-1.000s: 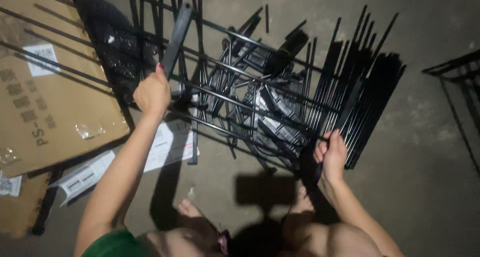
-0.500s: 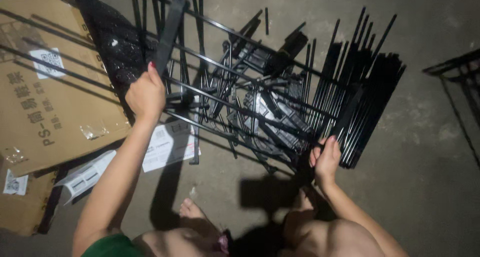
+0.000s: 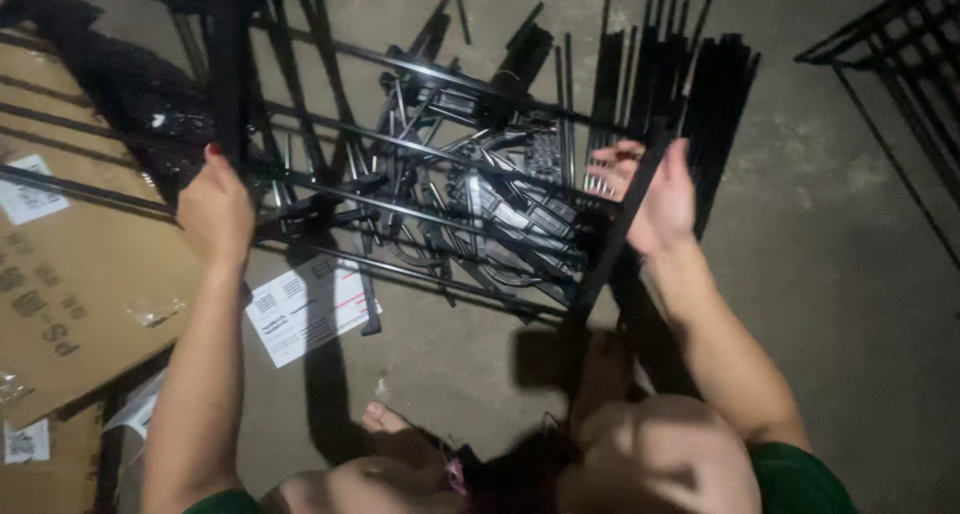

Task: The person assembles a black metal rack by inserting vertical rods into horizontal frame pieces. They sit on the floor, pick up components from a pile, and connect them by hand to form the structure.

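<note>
**Two hands gripping a black metal rack frame over a cluttered floor**

The left hand is closing around a dark upright post of the black metal frame, its fingers wrapping out of sight behind the bar, so only the back of the hand and one red nail are showing. The right hand is clamping a second slanting post at the frame's other side; the thumb and fingers are curling round it, though the dim light is making the exact grip hard to read.

The frame is hanging between the two hands, its thin cross rods running across the middle. Under and behind it a heap of loose black rods and parts is lying on the concrete floor, and frame and heap are blending together, so which bar belongs to which is hard to tell.

A flattened cardboard box is running off the left edge. A printed instruction sheet is lying just below the frame. Another wire rack is being cut off at the upper right corner. The person's knees and a bare foot are showing at the bottom, partly in shadow.
</note>
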